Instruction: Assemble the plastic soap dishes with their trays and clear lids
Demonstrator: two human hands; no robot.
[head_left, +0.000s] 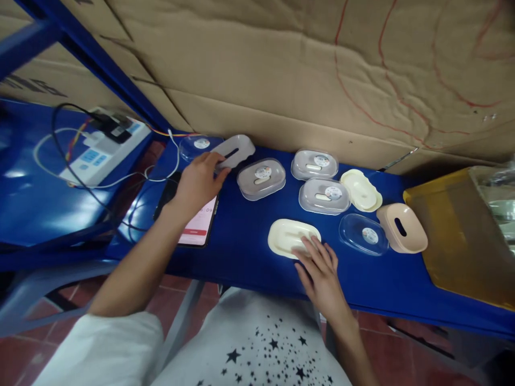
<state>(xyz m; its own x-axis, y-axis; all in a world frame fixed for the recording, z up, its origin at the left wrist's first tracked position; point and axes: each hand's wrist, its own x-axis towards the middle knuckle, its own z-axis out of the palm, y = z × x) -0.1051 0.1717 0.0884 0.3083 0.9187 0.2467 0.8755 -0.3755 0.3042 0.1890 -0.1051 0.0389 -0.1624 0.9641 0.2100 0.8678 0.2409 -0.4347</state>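
Cream tray (281,236) is lying flat on the blue bench (237,257), serving as landmark. Right hand (322,268) is resting over its right end, fingers extended and loosely spread, not closing round it; whether the thumb is pressing on the near edge I cannot tell. Left hand (199,182), beyond the tray and to its left, is pinching one end of a slotted grey box (243,143) between thumb and fingers, a narrow grip. Judgement: the step, seemingly handling two parts at once, is calling for light fingertip pressure on the tray, so it is not skidding, and for lifting the grey box clear of a clear lid (191,150) close behind the hand. Beyond the tray, a lidded grey box (251,187) is bearing a round white sticker, its print too small for reading. Right of the tray, another clear lid (352,236) is showing a similar sticker, likewise illegible; a peach box (414,236) is sitting farther right. Left of the tray, a phone (199,233) is displaying "09" beside the hand. Far left, beyond it, a cardboard sheet (241,75) is carrying dark printed letters, not readable with certainty.
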